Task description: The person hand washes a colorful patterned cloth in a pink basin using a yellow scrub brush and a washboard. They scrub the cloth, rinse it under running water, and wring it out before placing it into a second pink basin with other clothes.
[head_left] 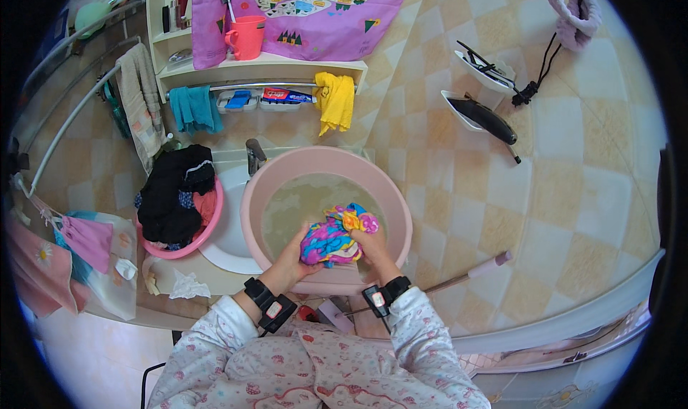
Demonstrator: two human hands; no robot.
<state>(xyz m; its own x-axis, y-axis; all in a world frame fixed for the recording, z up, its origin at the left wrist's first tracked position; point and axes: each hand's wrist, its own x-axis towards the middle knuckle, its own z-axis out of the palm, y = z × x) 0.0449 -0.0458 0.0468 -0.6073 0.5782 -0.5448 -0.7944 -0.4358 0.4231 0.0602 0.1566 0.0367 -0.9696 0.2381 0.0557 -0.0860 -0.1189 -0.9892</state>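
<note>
Bunched between my two hands is a wet-looking cloth (pixel 331 243) in bright blue, pink, yellow and purple; whether it is a garment cannot be made out. My left hand (pixel 292 260) grips its left side. At its right end, my right hand (pixel 374 250) closes round a yellow and pink fold. Both hands are over the near side of a large pink basin (pixel 256 201), which holds cloudy greyish-green water (pixel 297 201). Dark bands with small boxes are strapped to both wrists.
A smaller pink basin (pixel 218 219) heaped with dark clothes (pixel 175 201) stands left of the white sink (pixel 229 187). The tap (pixel 254 155) is behind the large basin. Crumpled tissue (pixel 189 286) lies on the counter. A shelf rail holds teal (pixel 193 109) and yellow cloths (pixel 335 102).
</note>
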